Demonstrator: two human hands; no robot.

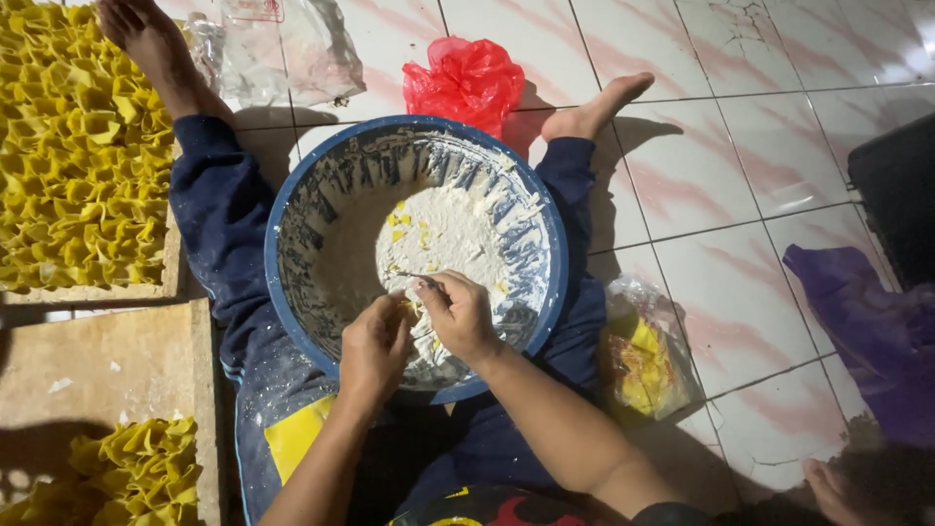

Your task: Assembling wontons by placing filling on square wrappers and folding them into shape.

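A big blue basin [292, 195] rests between my legs on the tiled floor, its inside dusted white. A mound of white flour [438, 234] with small yellow dough bits lies in it. My left hand [375, 346] is over the near rim, fingers pinched on a small yellow dough piece [409, 310]. My right hand [460, 314] sits beside it, gripping a thin metal tool [421, 281] whose tip points into the flour. The two hands touch each other above the flour.
Wooden trays at the left hold many folded yellow dough pieces [78, 146], with more at the bottom left [136, 472]. A red plastic bag [466, 80], clear bags [278, 49], a bag of yellow packets [643, 360] and a purple bag [877, 331] lie on the floor. Someone's foot [833, 482] shows at bottom right.
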